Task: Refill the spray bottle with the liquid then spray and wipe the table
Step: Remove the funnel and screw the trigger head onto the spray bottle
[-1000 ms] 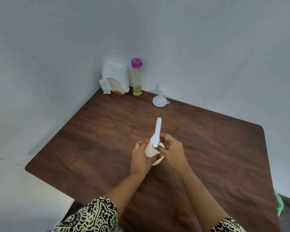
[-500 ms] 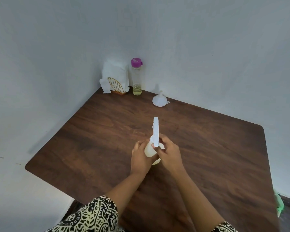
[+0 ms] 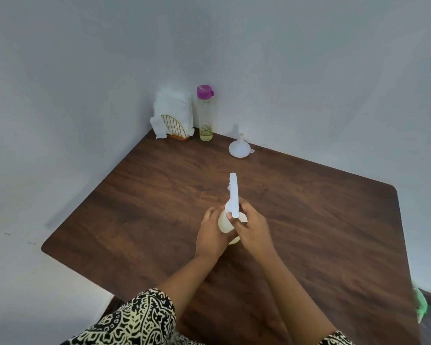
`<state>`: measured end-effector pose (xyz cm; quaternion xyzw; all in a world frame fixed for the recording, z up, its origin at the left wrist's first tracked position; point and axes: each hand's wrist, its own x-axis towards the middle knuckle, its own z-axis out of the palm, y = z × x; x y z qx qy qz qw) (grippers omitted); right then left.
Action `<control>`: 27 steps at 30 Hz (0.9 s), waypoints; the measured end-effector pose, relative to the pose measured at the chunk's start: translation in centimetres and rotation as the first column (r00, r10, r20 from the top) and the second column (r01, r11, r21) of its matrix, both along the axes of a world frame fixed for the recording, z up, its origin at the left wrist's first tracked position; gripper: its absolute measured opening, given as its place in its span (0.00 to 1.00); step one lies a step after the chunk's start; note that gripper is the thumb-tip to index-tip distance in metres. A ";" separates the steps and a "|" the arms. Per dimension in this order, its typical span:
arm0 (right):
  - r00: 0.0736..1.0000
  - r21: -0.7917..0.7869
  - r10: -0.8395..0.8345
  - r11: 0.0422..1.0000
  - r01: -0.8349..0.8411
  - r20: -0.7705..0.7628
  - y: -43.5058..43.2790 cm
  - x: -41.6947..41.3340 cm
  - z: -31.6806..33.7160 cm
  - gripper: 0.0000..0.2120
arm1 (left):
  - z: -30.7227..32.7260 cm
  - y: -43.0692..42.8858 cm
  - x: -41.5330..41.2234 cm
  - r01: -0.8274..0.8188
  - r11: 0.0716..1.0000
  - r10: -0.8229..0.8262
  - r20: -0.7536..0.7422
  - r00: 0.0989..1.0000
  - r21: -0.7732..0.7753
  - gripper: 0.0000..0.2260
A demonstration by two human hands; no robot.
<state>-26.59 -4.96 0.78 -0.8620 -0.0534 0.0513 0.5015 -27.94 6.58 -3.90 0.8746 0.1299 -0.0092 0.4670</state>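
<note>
A white spray bottle stands upright in the middle of the dark wooden table. My left hand wraps around its body. My right hand grips the neck just under the white spray head, which points away from me. At the far corner stands a clear bottle with a purple cap and a little yellow liquid at its bottom. A white funnel sits mouth-down to its right. White paper napkins fill a gold wire holder to the bottle's left.
Grey walls close the table in at the back and left. The table's left corner and near edge drop off to a pale floor. Something green shows past the table's right edge.
The spray head has turned a little under my right hand, from leaning right to pointing straight away. My right hand's fingers have shifted on the neck. The left hand has held still.
</note>
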 end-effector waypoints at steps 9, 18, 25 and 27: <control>0.983 -0.094 -0.183 0.979 0.183 0.012 1.7 0.3 1.4 0.20 | -0.2 0.4 0.0 0.041 0.996 -0.040 0.022 0.999 -0.081 0.27; 0.998 -0.054 -0.019 0.998 0.016 -0.063 0.0 0.1 0.8 0.14 | 0.2 2.1 1.2 0.311 0.949 -0.310 -0.019 0.951 0.061 0.39; 0.976 -0.053 -0.212 0.975 0.215 0.054 1.6 -0.5 1.8 0.14 | 0.7 4.0 1.5 0.482 0.871 -0.485 0.016 0.874 0.094 0.38; 0.965 -0.055 -0.258 0.964 0.260 0.051 2.4 -0.6 1.7 0.15 | 0.4 3.6 1.0 0.436 0.897 -0.440 0.055 0.896 0.068 0.35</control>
